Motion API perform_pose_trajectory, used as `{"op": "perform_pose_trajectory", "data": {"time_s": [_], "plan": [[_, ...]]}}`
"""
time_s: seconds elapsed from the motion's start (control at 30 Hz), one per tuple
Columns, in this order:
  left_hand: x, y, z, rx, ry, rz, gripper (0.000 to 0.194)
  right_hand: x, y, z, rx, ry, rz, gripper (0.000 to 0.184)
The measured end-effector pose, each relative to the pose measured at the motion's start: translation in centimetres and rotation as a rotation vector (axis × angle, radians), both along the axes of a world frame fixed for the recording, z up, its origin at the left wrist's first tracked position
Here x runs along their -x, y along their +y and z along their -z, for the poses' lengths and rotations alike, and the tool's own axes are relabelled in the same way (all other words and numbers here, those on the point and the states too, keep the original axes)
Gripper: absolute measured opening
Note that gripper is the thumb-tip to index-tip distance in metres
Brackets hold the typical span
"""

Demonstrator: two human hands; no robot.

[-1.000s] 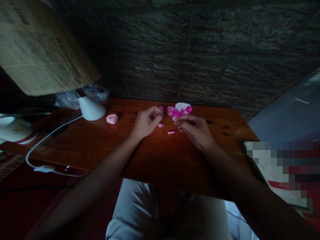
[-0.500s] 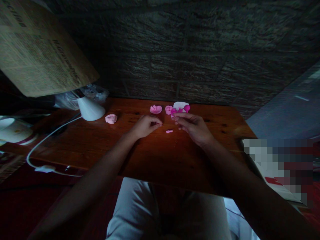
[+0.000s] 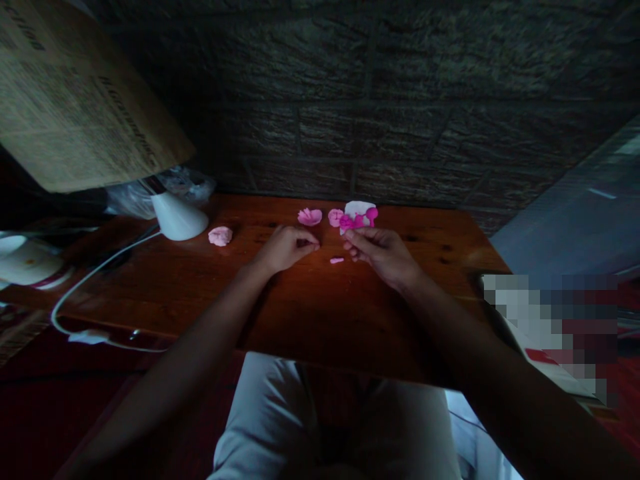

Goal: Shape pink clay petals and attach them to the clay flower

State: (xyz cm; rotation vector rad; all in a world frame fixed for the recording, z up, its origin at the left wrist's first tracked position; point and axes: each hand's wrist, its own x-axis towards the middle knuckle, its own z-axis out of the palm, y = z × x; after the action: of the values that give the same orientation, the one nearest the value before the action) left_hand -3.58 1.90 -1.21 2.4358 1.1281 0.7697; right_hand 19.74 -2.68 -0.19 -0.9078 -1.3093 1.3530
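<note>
My left hand [image 3: 289, 249] hovers low over the wooden table, thumb and forefinger pinched together; whatever is between them, if anything, is too small to make out. My right hand [image 3: 384, 253] is also closed in a pinch, its contents hidden, close to a magenta piece [image 3: 346, 223]. Between the hands lies a small pink strip [image 3: 337, 260]. Behind them sit a pink petalled, flower-like piece [image 3: 310, 217] and a round pink piece [image 3: 335, 217]. A white scrap [image 3: 359, 208] has magenta bits on it, among them a round-ended one [image 3: 371, 214].
A pale pink crumpled lump [image 3: 220, 235] rests near the white lamp base [image 3: 179, 219]. The newspaper-print lampshade [image 3: 95, 113] leans in at upper left. A white cord [image 3: 80, 288] crosses the table [image 3: 320, 320]. A stone wall [image 3: 320, 133] stands behind; a white cup [image 3: 27, 260] is at left.
My right hand's fingers have drawn closer together beside the magenta piece. My left hand stays pinched with hardly any movement. The whole view has shifted slightly.
</note>
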Motion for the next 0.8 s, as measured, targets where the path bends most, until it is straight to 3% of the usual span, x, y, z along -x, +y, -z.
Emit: {"op": "perform_pose_trajectory", "data": {"time_s": [0.1, 0.3, 0.47, 0.67, 0.8], "plan": [[0.0, -0.1, 0.0, -0.029, 0.016, 0.008, 0.015, -0.1, 0.1, 0.1, -0.014, 0.021, 0.03, 0.036], [-1.6, -1.1, -0.4, -0.229, -0.016, 0.028, 0.019, -0.3, 0.5, 0.4, -0.016, 0.055, 0.115, 0.031], [-3.4, -1.8, 0.1, -0.208, 0.028, 0.175, 0.019, -0.3, 0.5, 0.4, 0.01, 0.063, 0.062, 0.032], [-3.9, -2.1, 0.2, -0.2, 0.035, 0.194, 0.009, -0.1, 0.1, 0.2, 0.013, 0.029, -0.034, 0.032], [-4.0, -2.6, -0.3, -0.157, -0.082, 0.198, 0.009, 0.0, 0.0, -0.2, -0.022, 0.005, -0.058, 0.031]]}}
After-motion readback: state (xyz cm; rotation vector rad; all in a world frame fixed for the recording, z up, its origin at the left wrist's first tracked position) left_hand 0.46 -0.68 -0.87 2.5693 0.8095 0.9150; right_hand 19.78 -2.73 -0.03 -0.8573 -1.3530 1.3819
